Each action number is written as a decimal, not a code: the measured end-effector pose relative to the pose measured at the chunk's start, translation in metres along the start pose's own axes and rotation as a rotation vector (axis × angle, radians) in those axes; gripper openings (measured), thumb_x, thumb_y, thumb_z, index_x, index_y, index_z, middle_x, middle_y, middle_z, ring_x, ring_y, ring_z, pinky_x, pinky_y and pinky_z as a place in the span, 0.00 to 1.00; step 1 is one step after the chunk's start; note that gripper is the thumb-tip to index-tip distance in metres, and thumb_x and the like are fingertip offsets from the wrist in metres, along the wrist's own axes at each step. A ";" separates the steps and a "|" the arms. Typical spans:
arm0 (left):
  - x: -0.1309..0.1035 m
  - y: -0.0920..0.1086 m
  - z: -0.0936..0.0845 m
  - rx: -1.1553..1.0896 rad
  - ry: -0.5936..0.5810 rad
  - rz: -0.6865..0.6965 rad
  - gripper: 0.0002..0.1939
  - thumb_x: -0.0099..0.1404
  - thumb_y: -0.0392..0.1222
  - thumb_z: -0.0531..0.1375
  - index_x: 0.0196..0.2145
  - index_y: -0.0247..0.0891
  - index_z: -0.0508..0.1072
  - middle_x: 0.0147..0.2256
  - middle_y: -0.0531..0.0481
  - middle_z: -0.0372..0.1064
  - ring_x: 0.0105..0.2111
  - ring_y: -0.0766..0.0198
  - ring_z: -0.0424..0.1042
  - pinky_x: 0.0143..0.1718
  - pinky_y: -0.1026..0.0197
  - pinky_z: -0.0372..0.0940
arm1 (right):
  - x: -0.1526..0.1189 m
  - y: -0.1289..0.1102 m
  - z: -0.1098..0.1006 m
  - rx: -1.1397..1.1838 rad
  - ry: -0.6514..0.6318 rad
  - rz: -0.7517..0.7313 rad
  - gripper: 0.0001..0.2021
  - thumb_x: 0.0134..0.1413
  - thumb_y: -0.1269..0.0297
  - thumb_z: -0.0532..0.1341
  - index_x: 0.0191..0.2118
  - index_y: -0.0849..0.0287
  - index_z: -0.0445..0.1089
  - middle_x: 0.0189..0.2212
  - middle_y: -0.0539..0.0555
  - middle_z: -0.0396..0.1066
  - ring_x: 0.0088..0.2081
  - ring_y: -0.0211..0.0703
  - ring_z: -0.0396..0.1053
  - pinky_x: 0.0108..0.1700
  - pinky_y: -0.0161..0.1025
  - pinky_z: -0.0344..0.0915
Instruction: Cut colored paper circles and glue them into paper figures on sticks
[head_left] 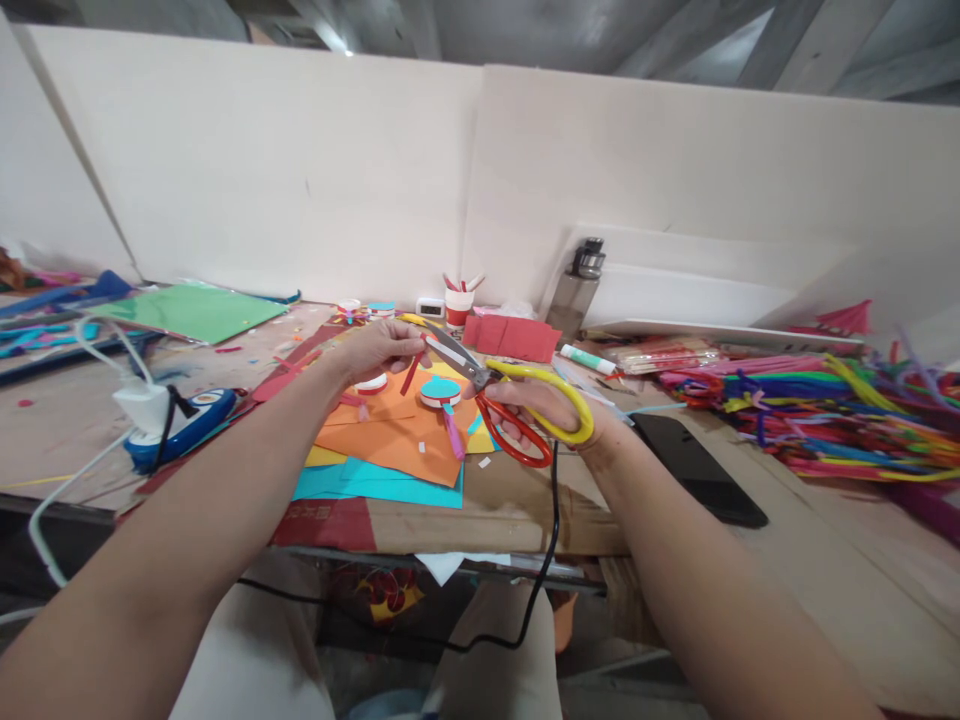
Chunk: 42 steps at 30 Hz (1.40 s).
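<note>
My right hand (536, 405) grips a pair of scissors (472, 372) with one yellow and one red handle loop. The scissor blades are parted and point left, towards my left hand (382, 348). Pinched in the left fingertips is a narrow red paper strip (411, 375), one end hanging down. A white strip lies along the blades by those fingertips; I cannot tell whether it belongs to the red one. Below the hands sits a small round paper piece (441, 392) with a blue top and a pink stick, on orange paper sheets (397, 445).
Blue paper (379, 485) lies near the front edge. A black phone (697, 468), a glue stick (587, 360) and bundled pipe cleaners (817, 400) are on the right. At the back stand a bottle (574, 295) and a cup (459, 305). A power strip (180, 425) is on the left.
</note>
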<state>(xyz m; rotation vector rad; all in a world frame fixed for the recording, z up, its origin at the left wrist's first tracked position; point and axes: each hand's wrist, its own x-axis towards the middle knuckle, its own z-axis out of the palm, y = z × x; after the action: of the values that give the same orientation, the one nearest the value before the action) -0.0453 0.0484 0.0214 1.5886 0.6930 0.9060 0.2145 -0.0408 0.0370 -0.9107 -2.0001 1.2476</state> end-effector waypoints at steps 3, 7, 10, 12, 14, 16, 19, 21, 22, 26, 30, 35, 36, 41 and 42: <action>-0.001 0.002 0.000 0.031 0.012 -0.003 0.14 0.51 0.46 0.69 0.23 0.31 0.74 0.20 0.49 0.70 0.14 0.78 0.56 0.15 0.70 0.45 | 0.002 -0.001 0.000 -0.062 0.039 -0.035 0.10 0.56 0.59 0.59 0.37 0.60 0.71 0.26 0.49 0.70 0.28 0.37 0.66 0.30 0.33 0.62; 0.000 0.001 -0.002 0.051 0.034 -0.003 0.13 0.51 0.45 0.68 0.23 0.31 0.74 0.22 0.47 0.71 0.14 0.77 0.57 0.15 0.70 0.48 | 0.001 -0.005 0.001 -0.102 0.044 -0.028 0.10 0.57 0.59 0.57 0.32 0.60 0.70 0.23 0.48 0.68 0.25 0.35 0.64 0.26 0.32 0.60; 0.000 0.000 -0.003 0.057 0.051 -0.002 0.13 0.50 0.45 0.68 0.23 0.31 0.74 0.23 0.47 0.73 0.14 0.76 0.58 0.15 0.70 0.49 | 0.000 -0.006 0.002 -0.119 0.025 -0.024 0.11 0.59 0.59 0.56 0.31 0.60 0.70 0.21 0.48 0.68 0.23 0.35 0.64 0.24 0.32 0.59; 0.001 -0.001 -0.004 0.058 0.055 -0.002 0.13 0.50 0.45 0.68 0.23 0.31 0.74 0.24 0.47 0.73 0.14 0.76 0.58 0.15 0.71 0.49 | 0.000 -0.007 0.003 -0.118 0.013 -0.017 0.11 0.59 0.60 0.56 0.32 0.60 0.70 0.21 0.48 0.68 0.21 0.35 0.64 0.22 0.32 0.59; 0.001 -0.002 -0.005 0.060 0.055 0.001 0.13 0.50 0.45 0.68 0.23 0.32 0.74 0.24 0.47 0.73 0.14 0.77 0.58 0.15 0.71 0.49 | 0.001 -0.008 0.004 -0.096 0.005 0.016 0.10 0.59 0.60 0.55 0.34 0.59 0.70 0.20 0.47 0.67 0.19 0.34 0.63 0.20 0.32 0.58; 0.001 -0.003 -0.006 0.064 0.055 0.006 0.13 0.51 0.46 0.68 0.23 0.32 0.74 0.24 0.47 0.73 0.14 0.77 0.58 0.15 0.71 0.49 | 0.001 -0.009 0.005 -0.073 0.005 0.063 0.10 0.59 0.61 0.54 0.37 0.58 0.70 0.18 0.45 0.65 0.16 0.33 0.60 0.18 0.31 0.56; 0.001 -0.003 -0.006 0.065 0.054 0.006 0.13 0.51 0.45 0.68 0.23 0.32 0.73 0.23 0.47 0.72 0.14 0.76 0.58 0.15 0.71 0.49 | 0.000 -0.009 0.005 -0.077 0.004 0.090 0.09 0.59 0.60 0.55 0.33 0.58 0.68 0.16 0.45 0.64 0.15 0.32 0.59 0.17 0.31 0.54; 0.001 -0.003 -0.006 0.064 0.057 0.003 0.13 0.51 0.45 0.68 0.23 0.32 0.73 0.23 0.47 0.73 0.14 0.76 0.58 0.15 0.71 0.50 | 0.001 -0.008 0.004 -0.085 -0.003 0.086 0.12 0.59 0.59 0.55 0.27 0.58 0.66 0.15 0.46 0.63 0.15 0.32 0.58 0.17 0.31 0.54; 0.001 -0.003 -0.007 0.064 0.058 0.001 0.13 0.51 0.45 0.68 0.23 0.32 0.73 0.23 0.47 0.73 0.14 0.76 0.58 0.15 0.71 0.50 | 0.001 -0.007 0.004 -0.088 -0.009 0.085 0.13 0.59 0.59 0.55 0.25 0.58 0.65 0.15 0.47 0.63 0.15 0.32 0.58 0.17 0.31 0.54; 0.001 -0.003 -0.007 0.061 0.057 -0.002 0.13 0.50 0.45 0.68 0.22 0.32 0.72 0.22 0.48 0.72 0.14 0.76 0.59 0.15 0.71 0.50 | 0.000 -0.004 0.003 -0.096 -0.014 0.089 0.16 0.59 0.59 0.55 0.21 0.58 0.63 0.13 0.47 0.62 0.14 0.32 0.57 0.16 0.32 0.53; 0.000 0.000 -0.005 0.068 0.058 -0.003 0.13 0.50 0.45 0.69 0.23 0.32 0.73 0.24 0.47 0.73 0.15 0.76 0.59 0.15 0.70 0.50 | 0.001 -0.004 0.007 -0.071 0.027 0.088 0.12 0.59 0.59 0.56 0.27 0.58 0.66 0.13 0.46 0.62 0.13 0.32 0.56 0.16 0.31 0.52; 0.001 0.003 0.010 -0.031 0.097 0.022 0.16 0.50 0.48 0.70 0.23 0.31 0.73 0.22 0.49 0.69 0.16 0.77 0.56 0.16 0.71 0.48 | 0.007 0.000 0.017 0.046 0.289 -0.018 0.13 0.55 0.56 0.60 0.43 0.56 0.66 0.14 0.43 0.61 0.14 0.34 0.58 0.17 0.32 0.56; 0.002 0.003 0.015 -0.073 0.119 0.026 0.16 0.51 0.49 0.70 0.24 0.31 0.74 0.19 0.52 0.66 0.16 0.78 0.55 0.16 0.71 0.47 | 0.009 0.001 0.017 0.068 0.344 -0.030 0.16 0.53 0.55 0.62 0.45 0.55 0.64 0.14 0.42 0.60 0.14 0.35 0.58 0.17 0.33 0.56; 0.005 0.000 0.039 -0.278 0.228 -0.006 0.16 0.51 0.48 0.70 0.29 0.31 0.76 0.17 0.58 0.54 0.17 0.78 0.50 0.15 0.72 0.40 | 0.014 0.013 0.009 -0.022 0.549 0.089 0.18 0.47 0.53 0.66 0.42 0.53 0.64 0.17 0.43 0.61 0.15 0.35 0.58 0.17 0.34 0.55; 0.005 -0.001 0.043 -0.297 0.242 -0.005 0.16 0.51 0.47 0.70 0.29 0.30 0.75 0.19 0.57 0.55 0.17 0.78 0.50 0.15 0.72 0.40 | 0.015 0.016 0.006 -0.092 0.577 0.115 0.17 0.46 0.54 0.67 0.40 0.54 0.65 0.20 0.45 0.64 0.17 0.36 0.60 0.19 0.35 0.57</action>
<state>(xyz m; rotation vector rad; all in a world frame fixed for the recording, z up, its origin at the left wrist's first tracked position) -0.0068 0.0299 0.0183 1.2262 0.6931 1.1535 0.2046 -0.0263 0.0219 -1.2758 -1.5676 0.8248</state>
